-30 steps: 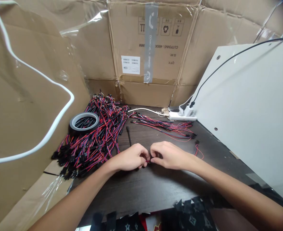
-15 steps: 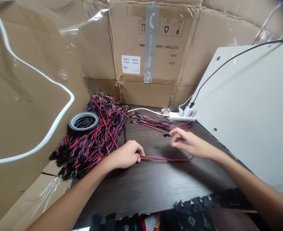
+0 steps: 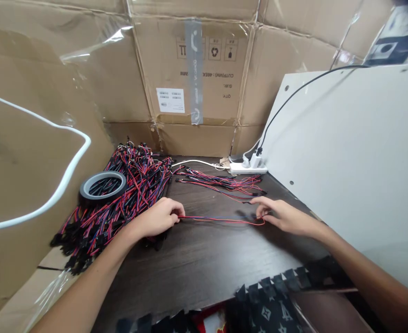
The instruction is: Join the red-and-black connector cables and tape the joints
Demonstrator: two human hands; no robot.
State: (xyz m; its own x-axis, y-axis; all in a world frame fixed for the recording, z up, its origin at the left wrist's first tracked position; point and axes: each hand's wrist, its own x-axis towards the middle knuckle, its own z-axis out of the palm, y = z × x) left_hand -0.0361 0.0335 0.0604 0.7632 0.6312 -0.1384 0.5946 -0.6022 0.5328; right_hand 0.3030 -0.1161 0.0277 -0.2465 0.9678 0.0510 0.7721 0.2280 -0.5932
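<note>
A thin cable of red and blue wires (image 3: 221,219) stretches across the dark table between my hands. My left hand (image 3: 160,216) is closed in a pinch on its left end, and that end is hidden by the fingers. At the other end, my right hand (image 3: 280,215) pinches the wires between thumb and fingers, where they bend in a small loop. Its index finger points out, with a small black piece, perhaps tape, at the tip. Beside my left hand lies a big heap of red, blue and black cables (image 3: 145,178).
A roll of black tape (image 3: 84,193) rests on the heap. Behind my hands lies a smaller bundle of cables (image 3: 225,179). A white power strip (image 3: 247,168) stands by the white panel (image 3: 346,148). Several black tape pieces (image 3: 273,283) hang along the front edge. Cardboard (image 3: 197,141) walls the back.
My right hand has come down onto the right end of the wires and closed on it. The wires are lifted straighter between both hands. The view has shifted to the right.
</note>
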